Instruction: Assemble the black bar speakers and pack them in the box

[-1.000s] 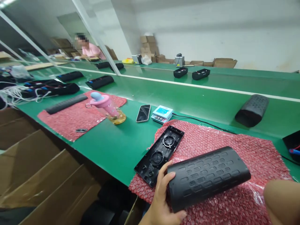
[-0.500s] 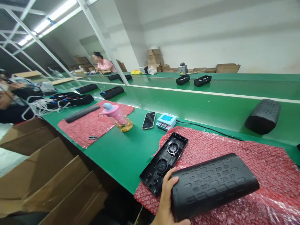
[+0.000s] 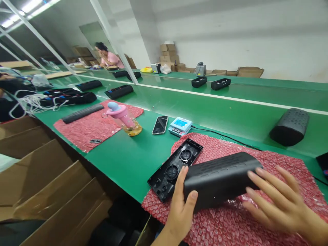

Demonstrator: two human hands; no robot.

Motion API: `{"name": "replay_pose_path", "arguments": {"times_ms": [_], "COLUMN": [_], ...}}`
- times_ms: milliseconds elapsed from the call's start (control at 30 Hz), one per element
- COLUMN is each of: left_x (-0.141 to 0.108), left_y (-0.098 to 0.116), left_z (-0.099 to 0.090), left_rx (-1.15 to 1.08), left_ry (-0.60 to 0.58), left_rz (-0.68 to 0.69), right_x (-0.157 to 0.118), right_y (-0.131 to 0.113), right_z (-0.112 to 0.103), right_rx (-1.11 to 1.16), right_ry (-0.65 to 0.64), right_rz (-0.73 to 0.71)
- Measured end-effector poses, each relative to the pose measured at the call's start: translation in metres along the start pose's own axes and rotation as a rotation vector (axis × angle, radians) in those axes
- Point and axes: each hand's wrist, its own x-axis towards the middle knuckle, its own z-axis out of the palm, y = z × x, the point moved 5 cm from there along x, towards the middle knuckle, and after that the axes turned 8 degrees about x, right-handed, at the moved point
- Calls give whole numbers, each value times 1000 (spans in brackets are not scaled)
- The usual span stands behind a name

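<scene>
A black speaker housing (image 3: 220,179) with rounded edges and a pattern of oblong dimples is tilted above red bubble wrap (image 3: 220,225). My left hand (image 3: 182,205) grips its left end, with the thumb on the near side and fingers over the far side. At its right end is my right hand (image 3: 276,194), fingers spread and slightly blurred; whether the fingertips touch the housing I cannot tell. Behind my left hand a black open panel (image 3: 176,167) with two round grilles lies on the wrap, inner side up.
A blue-white device (image 3: 180,125) with a cable, a phone (image 3: 160,125) and a pink-lidded cup (image 3: 123,119) stand beyond the panel. Another speaker (image 3: 290,126) sits at the right. Cardboard boxes (image 3: 51,184) are left of the table edge. A person in pink (image 3: 111,59) sits far off.
My right hand has come into view at the housing's right end. The housing has rolled so its dimpled face turns away and its smooth side shows. The view has shifted slightly.
</scene>
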Motion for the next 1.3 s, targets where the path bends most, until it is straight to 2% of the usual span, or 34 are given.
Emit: {"name": "replay_pose_path", "arguments": {"times_ms": [100, 167, 233, 300, 433, 500, 600, 733, 867, 1300], "left_x": [10, 14, 14, 13, 19, 26, 39, 52, 54, 54], "left_y": [13, 30, 50, 67, 79, 80, 79, 77, 76, 75], "left_z": [-11, -18, -17, -7, 7, 6, 0, -4, -3, -5], "left_rx": [195, 406, 620, 791, 992, 962, 828, 744, 714, 696], "left_ry": [105, 208, 266, 224, 88, 51, -75, -220, -234, -230], "left_rz": [88, 232, 407, 528, 518, 540, 601, 559, 519, 512], "right_x": [11, 16, 19, 19, 18, 19, 22, 25, 27, 27], "right_y": [14, 21, 24, 24, 18, 14, 8, 5, 7, 7], "right_z": [25, 35, 37, 35, 29, 25, 20, 15, 16, 16], "right_rx": [-60, -51, -30, 2, 15, 8, 22, 85, 127, 114], "right_ry": [-61, -74, -25, 26, 98, 88, 27, -28, -51, -66], "right_rz": [-45, -50, -56, -62, -83, -76, -36, 16, 28, 50]}}
